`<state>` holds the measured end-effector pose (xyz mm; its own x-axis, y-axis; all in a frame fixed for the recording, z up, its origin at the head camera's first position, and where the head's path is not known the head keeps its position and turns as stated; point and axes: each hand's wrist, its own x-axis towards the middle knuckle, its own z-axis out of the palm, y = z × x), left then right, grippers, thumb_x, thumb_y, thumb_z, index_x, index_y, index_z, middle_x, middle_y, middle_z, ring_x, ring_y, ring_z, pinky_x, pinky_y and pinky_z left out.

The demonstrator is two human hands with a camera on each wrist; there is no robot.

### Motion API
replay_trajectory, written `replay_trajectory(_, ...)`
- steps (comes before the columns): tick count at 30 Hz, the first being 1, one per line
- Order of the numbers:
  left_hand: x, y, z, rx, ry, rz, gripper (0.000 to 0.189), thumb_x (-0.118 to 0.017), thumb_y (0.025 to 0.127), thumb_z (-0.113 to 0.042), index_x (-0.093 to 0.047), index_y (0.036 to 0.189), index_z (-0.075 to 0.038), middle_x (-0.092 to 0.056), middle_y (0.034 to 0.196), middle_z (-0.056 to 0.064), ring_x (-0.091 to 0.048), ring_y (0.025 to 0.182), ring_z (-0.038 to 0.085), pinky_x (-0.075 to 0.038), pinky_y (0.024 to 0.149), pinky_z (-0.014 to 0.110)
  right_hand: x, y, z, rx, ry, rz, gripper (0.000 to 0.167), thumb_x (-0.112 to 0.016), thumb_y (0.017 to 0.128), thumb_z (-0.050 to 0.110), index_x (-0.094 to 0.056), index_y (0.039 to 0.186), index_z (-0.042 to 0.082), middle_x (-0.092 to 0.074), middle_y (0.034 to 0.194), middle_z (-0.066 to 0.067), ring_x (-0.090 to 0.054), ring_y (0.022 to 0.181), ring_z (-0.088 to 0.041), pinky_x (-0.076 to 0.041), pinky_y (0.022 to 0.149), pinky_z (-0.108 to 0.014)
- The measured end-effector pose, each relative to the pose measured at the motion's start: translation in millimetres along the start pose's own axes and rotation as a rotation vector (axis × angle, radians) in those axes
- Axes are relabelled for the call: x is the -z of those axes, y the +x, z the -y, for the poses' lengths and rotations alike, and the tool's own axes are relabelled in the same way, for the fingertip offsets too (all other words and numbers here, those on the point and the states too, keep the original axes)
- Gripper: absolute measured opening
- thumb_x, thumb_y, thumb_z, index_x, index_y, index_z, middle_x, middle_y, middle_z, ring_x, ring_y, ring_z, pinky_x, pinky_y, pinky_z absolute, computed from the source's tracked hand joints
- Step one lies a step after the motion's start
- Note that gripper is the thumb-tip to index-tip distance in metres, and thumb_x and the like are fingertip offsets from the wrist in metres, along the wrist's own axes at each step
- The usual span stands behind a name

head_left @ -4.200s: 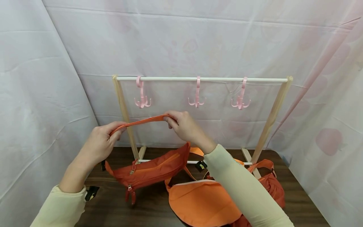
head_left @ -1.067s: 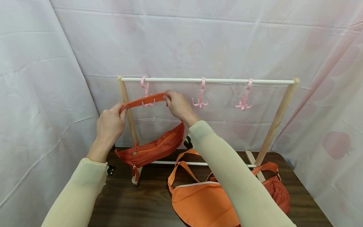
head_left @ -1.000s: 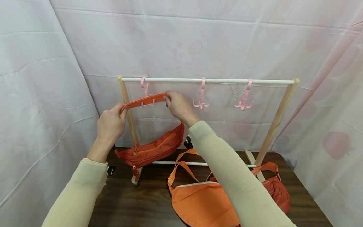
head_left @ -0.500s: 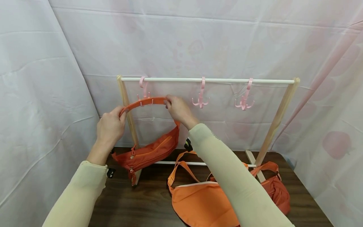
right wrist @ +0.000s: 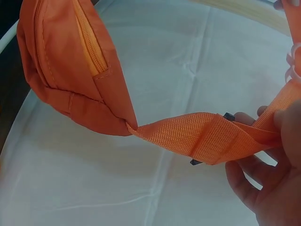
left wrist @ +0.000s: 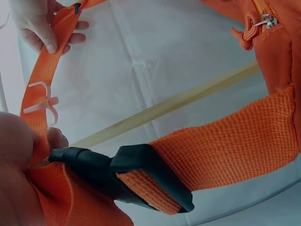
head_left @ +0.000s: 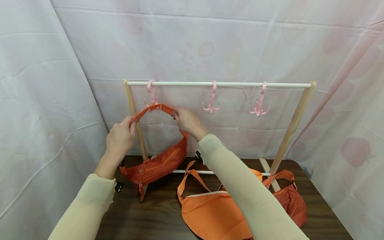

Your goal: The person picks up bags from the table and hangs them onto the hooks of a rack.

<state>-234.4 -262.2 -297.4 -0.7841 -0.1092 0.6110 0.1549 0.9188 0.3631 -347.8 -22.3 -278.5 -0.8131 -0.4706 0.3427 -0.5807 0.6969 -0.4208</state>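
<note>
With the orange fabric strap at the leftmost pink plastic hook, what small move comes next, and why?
Probably lower the left hand and right hand slightly, letting the hook take the weight: the strap arches across it, prongs showing in front, and the red-orange fabric bag hangs below, while both hands pinch the strap.

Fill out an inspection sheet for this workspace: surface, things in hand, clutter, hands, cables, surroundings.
Surface: dark wood-grain table, partly hidden by the sleeves and bags.
Things in hand: red-orange bag held by its strap; the strap passes behind the front prongs of the leftmost pink hook.
Clutter: bright orange bag and dark red bag on the table, both partly covered by the right sleeve.
Hands: left hand and right hand both grip the strap, one on each side of the hook.
Cables: nothing seen.
Surroundings: wood-and-white rack with two more hooks, middle and right; pale curtains behind and at both sides.
</note>
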Motion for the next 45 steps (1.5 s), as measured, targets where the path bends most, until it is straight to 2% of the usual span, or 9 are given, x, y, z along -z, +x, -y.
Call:
replay_trajectory(10,-6.9,-7.0,11.0,0.046,-0.051,0.052,0.037,-0.044,0.116,-0.033,-0.071,0.119,-0.008,-0.064,0.072,0.008,-0.051,0.051,0.025,-0.037,0.045,0.040,-5.9,-2.6,-3.1,0.057,-0.005,-0.002,0.030,-0.045,0.116,0.025,-0.068,0.121,0.007,-0.068,0.096,-0.004,-0.059,0.081,-0.021,-0.049,0.077,-0.035)
replay_trajectory(15,-10.3,-13.9,16.4,0.058,-0.071,0.095,0.038,-0.042,0.116,-0.034,-0.070,0.117,-0.008,-0.065,0.073,0.007,-0.050,0.049,0.023,-0.038,0.045,0.039,-10.2,-5.9,-7.8,0.075,-0.001,0.004,0.030,-0.046,0.116,0.028,-0.067,0.118,0.006,-0.057,0.083,-0.005,-0.055,0.072,-0.022,-0.046,0.069,-0.034)
replay_trajectory(18,-13.9,-18.3,18.3,0.064,-0.077,0.105,0.038,-0.043,0.116,-0.035,-0.069,0.116,-0.007,-0.065,0.073,0.007,-0.050,0.049,0.023,-0.038,0.044,0.039,-13.6,-8.3,-11.4,0.078,0.013,0.012,0.029,-0.047,0.116,0.027,-0.066,0.115,0.005,-0.051,0.077,-0.005,-0.053,0.068,-0.022,-0.045,0.064,-0.033)
replay_trajectory(22,-18.7,-24.4,20.4,0.063,-0.073,0.101,0.035,-0.046,0.115,-0.034,-0.067,0.112,-0.007,-0.064,0.073,0.008,-0.050,0.049,0.023,-0.039,0.044,0.038,-18.8,-12.0,-16.7,0.095,0.018,0.030,0.024,-0.049,0.115,0.024,-0.063,0.109,0.006,-0.053,0.077,-0.005,-0.053,0.066,-0.021,-0.044,0.061,-0.032)
replay_trajectory(27,-21.0,-34.0,20.0,0.072,-0.057,0.108,0.029,-0.049,0.114,-0.031,-0.064,0.110,-0.006,-0.056,0.068,0.007,-0.049,0.050,0.024,-0.038,0.045,0.039,-23.6,-17.2,-20.9,0.136,-0.012,0.051,0.018,-0.054,0.113,0.027,-0.058,0.105,0.012,-0.055,0.081,-0.004,-0.054,0.071,-0.021,-0.044,0.066,-0.032)
replay_trajectory(30,-22.3,-39.0,18.4,0.074,-0.051,0.103,0.027,-0.052,0.112,-0.029,-0.063,0.117,-0.005,-0.051,0.066,0.007,-0.048,0.050,0.024,-0.037,0.045,0.039,-23.9,-21.2,-21.9,0.153,0.001,0.072,0.018,-0.057,0.112,0.029,-0.058,0.110,0.012,-0.056,0.085,-0.005,-0.055,0.076,-0.021,-0.046,0.069,-0.033)
replay_trajectory(32,-23.5,-41.2,17.1,0.070,-0.051,0.089,0.028,-0.055,0.111,-0.028,-0.063,0.121,-0.004,-0.050,0.065,0.006,-0.048,0.050,0.024,-0.037,0.045,0.039,-24.0,-23.7,-23.5,0.159,0.010,0.080,0.022,-0.059,0.111,0.030,-0.059,0.119,0.010,-0.057,0.090,-0.005,-0.057,0.080,-0.021,-0.047,0.073,-0.034)
replay_trajectory(37,-26.9,-45.1,15.3,0.050,-0.058,0.046,0.030,-0.064,0.106,-0.024,-0.061,0.127,-0.003,-0.052,0.067,0.008,-0.051,0.050,0.024,-0.037,0.044,0.038,-25.1,-28.9,-30.2,0.153,0.017,0.073,0.044,-0.065,0.108,0.035,-0.054,0.143,0.011,-0.061,0.106,-0.002,-0.059,0.095,-0.019,-0.050,0.085,-0.036)
replay_trajectory(45,-32.5,-49.7,14.6,0.066,-0.066,0.052,0.046,-0.071,0.101,-0.025,-0.056,0.137,-0.001,-0.061,0.078,0.010,-0.055,0.055,0.024,-0.041,0.046,0.039,-24.9,-40.0,-40.3,0.150,0.029,0.074,0.069,-0.067,0.106,0.038,-0.038,0.163,0.011,-0.061,0.140,-0.006,-0.061,0.122,-0.020,-0.048,0.107,-0.039)
